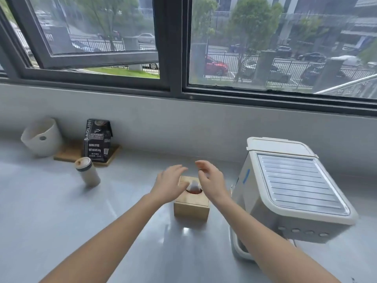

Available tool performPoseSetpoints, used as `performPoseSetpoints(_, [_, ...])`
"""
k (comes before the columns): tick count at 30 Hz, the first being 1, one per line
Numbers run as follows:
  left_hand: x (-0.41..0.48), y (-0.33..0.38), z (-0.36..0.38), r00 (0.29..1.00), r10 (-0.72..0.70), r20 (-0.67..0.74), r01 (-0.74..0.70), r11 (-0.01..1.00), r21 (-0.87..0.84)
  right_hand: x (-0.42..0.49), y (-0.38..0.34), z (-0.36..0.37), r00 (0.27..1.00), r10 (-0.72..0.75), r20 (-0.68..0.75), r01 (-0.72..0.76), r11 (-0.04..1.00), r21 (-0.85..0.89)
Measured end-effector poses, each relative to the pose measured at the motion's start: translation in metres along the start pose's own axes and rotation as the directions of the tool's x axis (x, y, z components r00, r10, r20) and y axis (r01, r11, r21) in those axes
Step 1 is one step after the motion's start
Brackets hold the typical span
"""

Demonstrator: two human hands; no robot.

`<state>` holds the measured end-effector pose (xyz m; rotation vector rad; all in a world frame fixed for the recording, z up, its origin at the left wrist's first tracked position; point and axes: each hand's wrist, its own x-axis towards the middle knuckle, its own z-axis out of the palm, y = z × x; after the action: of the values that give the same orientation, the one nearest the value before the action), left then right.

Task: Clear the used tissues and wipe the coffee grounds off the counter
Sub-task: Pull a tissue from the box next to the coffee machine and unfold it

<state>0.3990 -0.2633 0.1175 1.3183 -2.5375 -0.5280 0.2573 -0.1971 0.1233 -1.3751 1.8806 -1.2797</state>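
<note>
Setting: a grey worktop [61,211] runs beneath a wide window [173,43] that looks out on a street with parked cars.
Tissue box: a small wooden tissue box [191,207] stands mid-worktop, a white tissue [193,185] poking up from the round hole in its top.
Left hand: the left hand [170,183] hovers over the box's left side, palm down, fingers spread and loose, holding nothing.
Right hand: the right hand [210,180] hangs just above the box's right edge, fingers curled and partly apart; whether the fingertips touch the tissue cannot be told.
Coffee machine: a white coffee machine [291,188] with a ribbed metal top sits just right of the box.
Left side: a lidded cup [87,172] stands tilted in the wide-angle view, near a black bag of coffee [98,139] on a wooden board [67,154]; a white container [41,136] sits beside them.
Grounds and used tissues: none can be made out on the glossy surface from this view.
</note>
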Motion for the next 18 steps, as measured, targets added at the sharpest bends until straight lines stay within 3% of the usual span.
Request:
performPoseSetpoints(5, [0.008, -0.033, 0.039, 0.991, -0.059, 0.123, 0.075, 0.989, -0.128, 0.007, 0.061, 0.019, 0.952, 0.293, 0.087, -0.283, 0.952, -0.114])
performPoseSetpoints(12, [0.039, -0.034, 0.063, 1.000, -0.001, -0.026, -0.003, 0.990, -0.143, 0.019, 0.086, 0.025, 0.956, 0.287, 0.063, -0.267, 0.938, -0.222])
performPoseSetpoints(18, [0.039, -0.030, 0.074, 0.978, -0.104, -0.178, 0.046, 0.951, -0.305, 0.018, 0.082, 0.029, 0.945, 0.318, -0.082, -0.324, 0.944, -0.071])
